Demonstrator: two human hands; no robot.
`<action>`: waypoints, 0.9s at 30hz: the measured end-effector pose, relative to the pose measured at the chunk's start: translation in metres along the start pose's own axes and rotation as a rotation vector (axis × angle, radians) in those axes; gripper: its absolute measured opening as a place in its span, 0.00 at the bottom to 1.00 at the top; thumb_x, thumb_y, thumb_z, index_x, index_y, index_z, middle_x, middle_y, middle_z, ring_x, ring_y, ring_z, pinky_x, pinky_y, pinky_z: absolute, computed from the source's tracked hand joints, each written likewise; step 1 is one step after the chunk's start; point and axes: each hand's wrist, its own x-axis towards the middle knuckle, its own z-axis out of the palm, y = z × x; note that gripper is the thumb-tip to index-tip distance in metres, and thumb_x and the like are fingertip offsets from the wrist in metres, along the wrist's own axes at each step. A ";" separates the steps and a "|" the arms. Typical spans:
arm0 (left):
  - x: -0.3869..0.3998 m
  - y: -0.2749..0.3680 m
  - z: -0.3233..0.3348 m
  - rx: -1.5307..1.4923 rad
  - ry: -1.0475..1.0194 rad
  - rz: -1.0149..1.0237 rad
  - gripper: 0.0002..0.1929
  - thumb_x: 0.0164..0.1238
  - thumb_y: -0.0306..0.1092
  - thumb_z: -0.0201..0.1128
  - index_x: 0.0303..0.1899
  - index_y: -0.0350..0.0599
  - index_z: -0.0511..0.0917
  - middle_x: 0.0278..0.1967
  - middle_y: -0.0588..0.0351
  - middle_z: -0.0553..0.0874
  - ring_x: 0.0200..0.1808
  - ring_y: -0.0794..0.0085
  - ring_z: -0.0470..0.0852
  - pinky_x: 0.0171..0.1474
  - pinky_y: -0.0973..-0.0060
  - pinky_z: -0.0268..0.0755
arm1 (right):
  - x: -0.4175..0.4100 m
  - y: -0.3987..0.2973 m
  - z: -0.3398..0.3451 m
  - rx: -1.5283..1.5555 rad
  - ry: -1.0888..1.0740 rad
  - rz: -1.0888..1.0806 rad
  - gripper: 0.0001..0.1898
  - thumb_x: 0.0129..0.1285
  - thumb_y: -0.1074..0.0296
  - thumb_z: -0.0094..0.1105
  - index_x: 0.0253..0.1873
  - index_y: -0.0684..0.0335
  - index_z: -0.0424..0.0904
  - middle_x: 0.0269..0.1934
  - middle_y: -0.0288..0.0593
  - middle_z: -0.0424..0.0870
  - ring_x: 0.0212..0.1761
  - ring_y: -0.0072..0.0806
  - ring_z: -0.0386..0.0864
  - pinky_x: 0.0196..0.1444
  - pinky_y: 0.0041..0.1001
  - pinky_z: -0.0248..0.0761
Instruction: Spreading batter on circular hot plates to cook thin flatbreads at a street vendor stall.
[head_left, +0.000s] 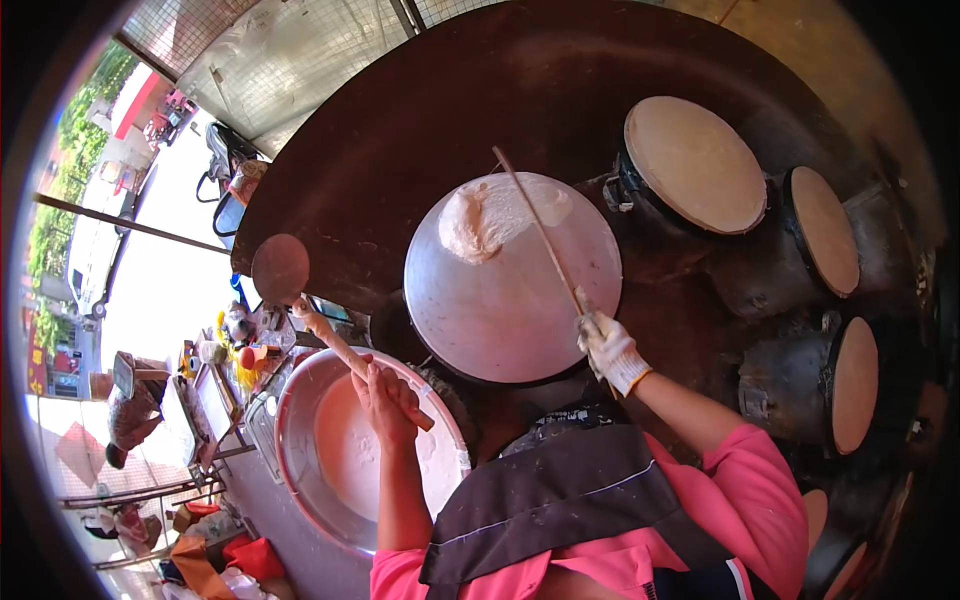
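Note:
My bare left hand (386, 397) grips the wooden handle of a ladle (341, 346) above a wide basin (289, 457). The ladle's round, flat-looking head (280, 268) points away from me, left of the griddle. Pale, wet batter (352, 442) partly fills the basin. My right hand (611, 349), in a white knitted glove, holds a thin wooden stick (541, 217) slanting over a round, pale griddle (487, 315). Across the griddle's far part lies a thick lump of batter (469, 225), with a thin smear to its right. Whether the stick touches the batter, I cannot tell.
Several round plates with pale tops (697, 165) stand on dark drum-like bases to the right. They sit on a large dark round surface (375, 187). Cluttered goods (247, 352) and a person (135, 412) are at the left, near the bright street.

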 end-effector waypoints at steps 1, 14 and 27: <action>-0.001 0.000 -0.004 0.006 0.010 0.003 0.08 0.74 0.38 0.48 0.49 0.51 0.66 0.18 0.66 0.61 0.12 0.86 0.56 0.11 0.87 0.51 | 0.012 -0.014 -0.009 0.030 -0.022 0.136 0.23 0.71 0.57 0.45 0.69 0.46 0.61 0.22 0.32 0.73 0.22 0.15 0.71 0.27 0.18 0.69; -0.030 -0.027 0.029 0.015 0.284 -0.078 0.05 0.72 0.38 0.53 0.43 0.56 0.66 0.16 0.70 0.58 0.10 0.88 0.55 0.09 0.88 0.50 | 0.044 -0.023 -0.070 -0.242 -0.372 -0.159 0.24 0.69 0.59 0.47 0.69 0.46 0.61 0.28 0.36 0.77 0.22 0.17 0.71 0.31 0.21 0.72; -0.062 -0.064 0.066 0.021 0.615 -0.017 0.06 0.72 0.38 0.52 0.42 0.55 0.63 0.17 0.69 0.59 0.12 0.88 0.56 0.10 0.87 0.53 | 0.106 -0.050 -0.110 -0.629 -0.747 -0.262 0.24 0.69 0.57 0.46 0.69 0.44 0.61 0.40 0.42 0.84 0.38 0.33 0.82 0.45 0.29 0.74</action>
